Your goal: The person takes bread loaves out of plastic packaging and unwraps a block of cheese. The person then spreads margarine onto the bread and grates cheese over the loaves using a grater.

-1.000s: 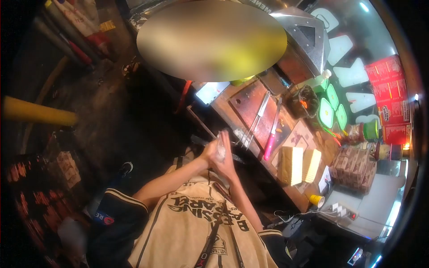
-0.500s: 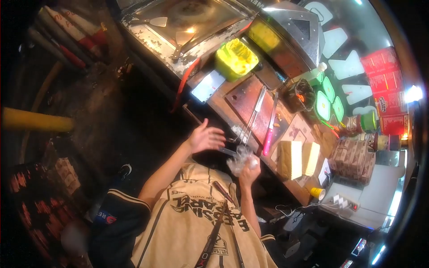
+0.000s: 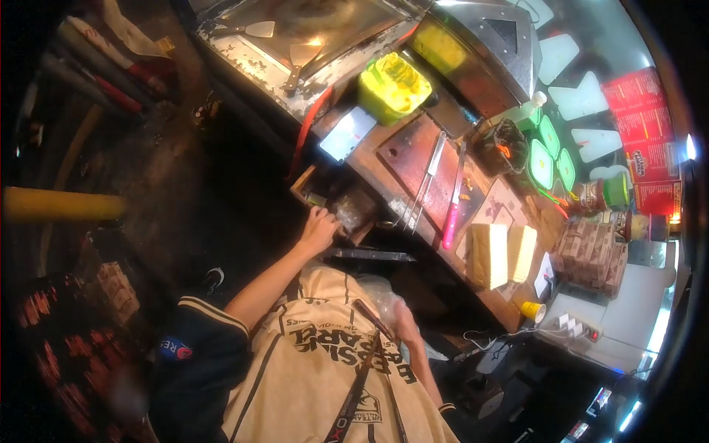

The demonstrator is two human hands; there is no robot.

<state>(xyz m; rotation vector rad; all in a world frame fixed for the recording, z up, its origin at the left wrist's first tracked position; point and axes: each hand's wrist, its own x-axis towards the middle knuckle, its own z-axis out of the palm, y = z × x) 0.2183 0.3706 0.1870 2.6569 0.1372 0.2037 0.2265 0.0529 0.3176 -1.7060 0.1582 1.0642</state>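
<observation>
Wooden worktop (image 3: 367,156) spreads beyond the left hand (image 3: 320,227), its fingers curled on a drawer (image 3: 302,181) already open, contents (image 3: 353,210) still inside; the right hand (image 3: 405,323) (grip: cannot tell) nears clear plastic (image 3: 380,295).

Tan lettered top (image 3: 317,373), black sleeves (image 3: 196,373), striped cuffs (image 3: 214,312)

Layout of the bench (image 3: 369,166). Tongs (image 3: 434,164) rest on the cutting board (image 3: 408,148), with the knife (image 3: 450,227) to their right. Left of the board lies a flat panel (image 3: 346,134), with the tub (image 3: 395,100) behind it; farther back, two spatulas (image 3: 304,57) lie on the griddle (image 3: 343,22). Two loaves (image 3: 487,255) stand side by side right of the knife, with stacked boxes (image 3: 591,247) farther right. Lidded containers (image 3: 541,168) sit behind the loaves. Below the bench's front edge, the drawer (image 3: 302,182) projects toward the left hand (image 3: 320,227).
</observation>
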